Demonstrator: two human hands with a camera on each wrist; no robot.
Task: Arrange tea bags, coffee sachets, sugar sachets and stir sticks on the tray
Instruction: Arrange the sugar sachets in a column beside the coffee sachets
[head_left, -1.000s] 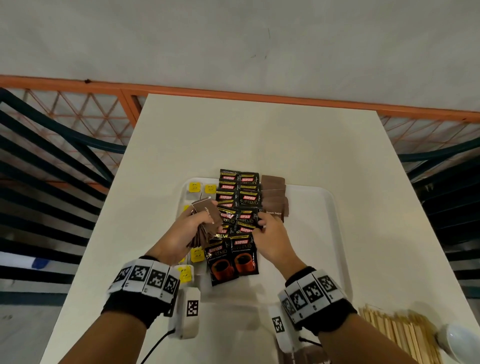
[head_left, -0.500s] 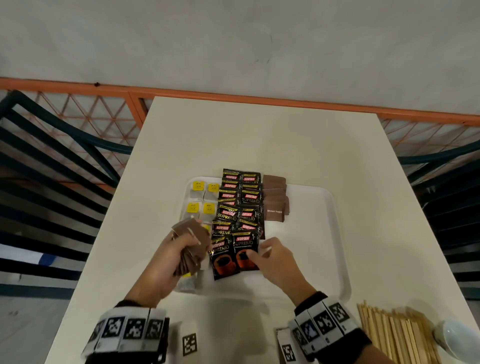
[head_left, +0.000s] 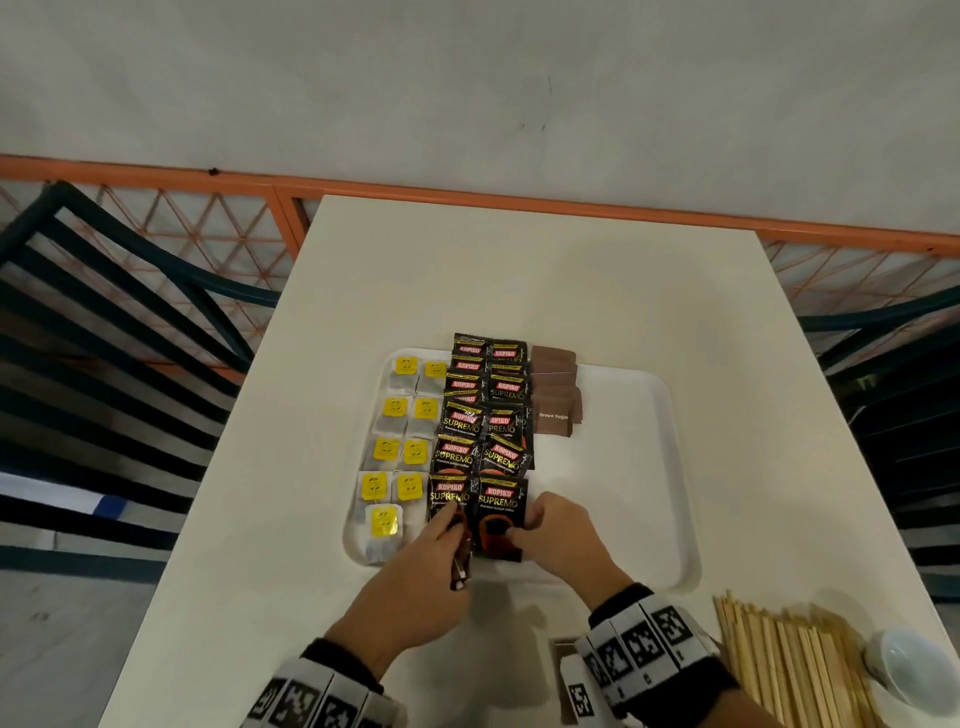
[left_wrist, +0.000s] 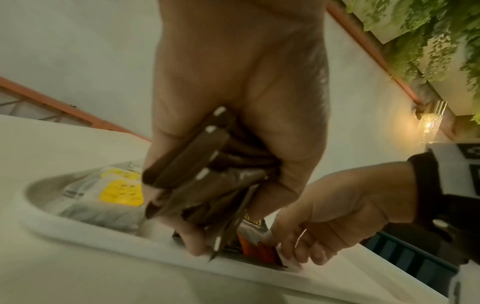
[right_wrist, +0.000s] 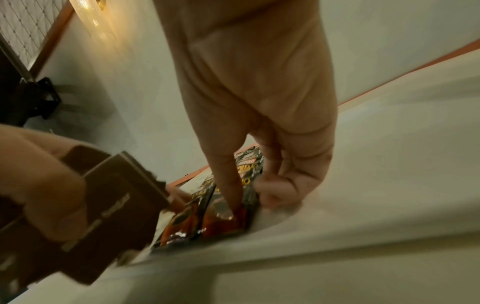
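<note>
A white tray (head_left: 670, 467) holds yellow-tagged tea bags (head_left: 395, 452) on its left. Black coffee sachets (head_left: 483, 415) lie in two columns at the middle. A short row of brown sugar sachets (head_left: 555, 395) is at the far middle. My left hand (head_left: 415, 587) grips a fanned stack of brown sugar sachets (left_wrist: 197, 164), and one fingertip touches the nearest left coffee sachet. My right hand (head_left: 556, 535) has its thumb on the nearest right coffee sachet (head_left: 501, 512), fingers curled at its right edge by the near rim. Wooden stir sticks (head_left: 789, 665) lie on the table, right of the tray.
A white bowl (head_left: 909, 670) sits at the table's near right corner beside the sticks. Dark slatted chairs (head_left: 104, 338) flank the table on both sides. An orange railing runs behind the far edge. The tray's right half is bare.
Both hands drew back to the tray's near edge. The left hand carried its sugar stack off the tea bags, which now show. The right hand came from the sugar row to the nearest coffee sachet.
</note>
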